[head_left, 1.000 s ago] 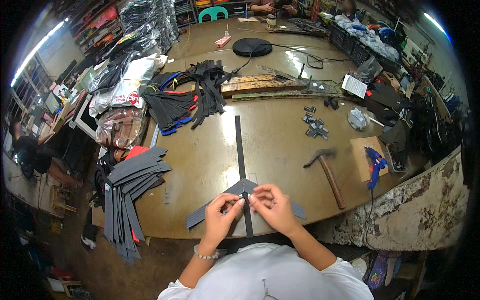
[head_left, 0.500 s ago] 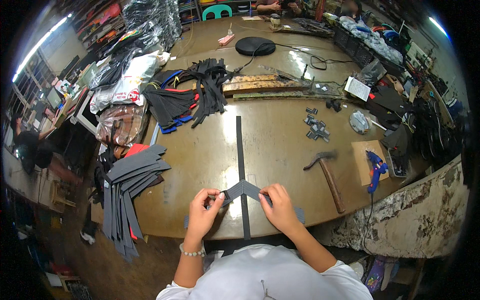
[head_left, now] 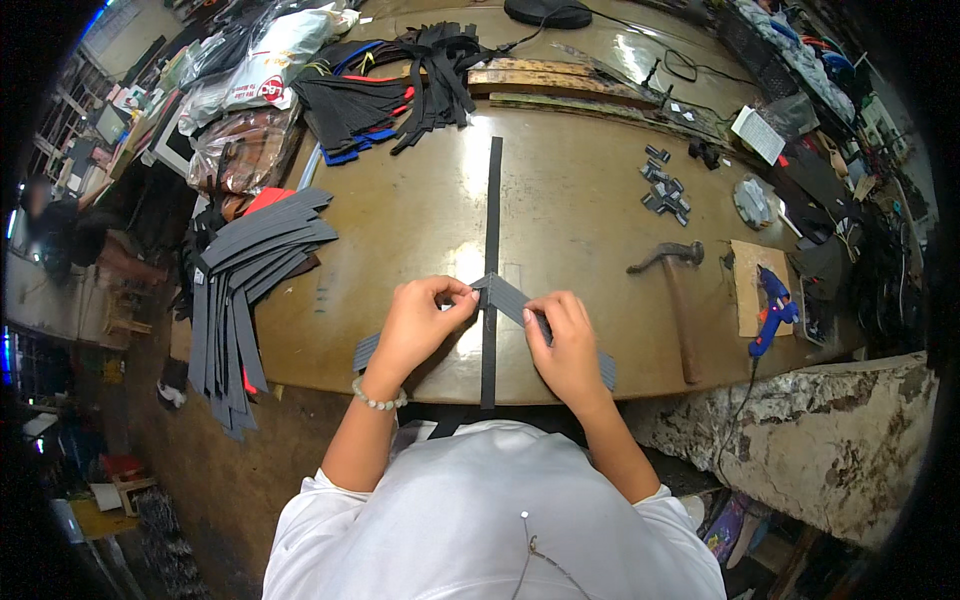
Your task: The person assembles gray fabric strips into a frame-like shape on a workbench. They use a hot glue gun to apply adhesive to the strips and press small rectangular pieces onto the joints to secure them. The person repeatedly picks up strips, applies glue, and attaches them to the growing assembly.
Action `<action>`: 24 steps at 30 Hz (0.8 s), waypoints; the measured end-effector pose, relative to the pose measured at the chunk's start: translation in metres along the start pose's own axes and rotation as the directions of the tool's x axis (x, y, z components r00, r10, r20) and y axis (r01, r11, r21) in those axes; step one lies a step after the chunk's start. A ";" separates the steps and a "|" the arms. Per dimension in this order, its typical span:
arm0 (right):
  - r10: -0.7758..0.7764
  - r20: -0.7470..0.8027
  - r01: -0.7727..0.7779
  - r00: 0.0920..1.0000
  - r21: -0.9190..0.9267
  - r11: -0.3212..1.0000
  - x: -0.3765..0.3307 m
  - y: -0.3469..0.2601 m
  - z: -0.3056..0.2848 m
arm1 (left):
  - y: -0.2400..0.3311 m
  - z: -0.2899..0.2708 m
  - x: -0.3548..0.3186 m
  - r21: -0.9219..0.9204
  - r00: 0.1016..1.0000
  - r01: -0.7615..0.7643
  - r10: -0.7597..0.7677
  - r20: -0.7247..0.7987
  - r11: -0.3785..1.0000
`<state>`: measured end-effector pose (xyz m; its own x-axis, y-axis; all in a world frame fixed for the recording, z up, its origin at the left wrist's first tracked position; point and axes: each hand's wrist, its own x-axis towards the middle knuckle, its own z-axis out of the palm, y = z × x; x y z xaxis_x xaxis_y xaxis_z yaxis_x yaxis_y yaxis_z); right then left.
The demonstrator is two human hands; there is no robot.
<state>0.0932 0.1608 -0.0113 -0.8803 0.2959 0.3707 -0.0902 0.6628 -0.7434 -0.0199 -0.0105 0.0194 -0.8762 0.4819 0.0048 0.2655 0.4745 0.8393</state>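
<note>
A grey webbing strap (head_left: pixel 511 301) is bent into a peak across a long black strap (head_left: pixel 494 205) that lies lengthwise on the table. My left hand (head_left: pixel 425 325) pinches the grey strap just left of the peak, its thumb and fingertips close to the fold. On the other side, my right hand (head_left: pixel 563 345) holds the sloping right arm of the same strap between thumb and fingers. The strap's two ends show flat on the table beyond each hand. Parts of the strap under both hands are hidden.
Right of my hands lie a hammer (head_left: pixel 684 315) and a blue glue gun (head_left: pixel 772 312) on cardboard (head_left: pixel 745 270). Small black plastic pieces (head_left: pixel 664 192) sit farther back. Grey straps (head_left: pixel 245 255) are piled at left, black straps (head_left: pixel 350 112) beyond. Wooden planks (head_left: pixel 565 82) cross the table.
My left hand has slid along the grey strap up to the fold; my right hand keeps its hold. The view has tilted, so the table sits higher in the picture.
</note>
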 end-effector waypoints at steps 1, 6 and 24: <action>0.003 0.005 -0.003 1.000 0.004 1.000 0.000 0.000 -0.001 | 0.000 0.003 0.003 0.060 1.000 -0.019 0.020 -0.006 0.998; 0.021 0.022 -0.021 1.000 -0.005 1.000 -0.001 0.000 0.000 | -0.004 0.007 0.005 0.037 0.999 0.020 -0.019 -0.034 0.999; -0.261 0.504 0.311 0.823 -0.015 0.950 -0.020 -0.034 -0.005 | -0.015 0.006 0.001 -0.034 0.998 -0.046 0.045 -0.038 0.998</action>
<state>0.1164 0.1359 0.0097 -0.9359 -0.2760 0.2186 -0.3521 0.7324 -0.5827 -0.0221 -0.0128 0.0034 -0.8783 0.4739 0.0629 0.2915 0.4265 0.8562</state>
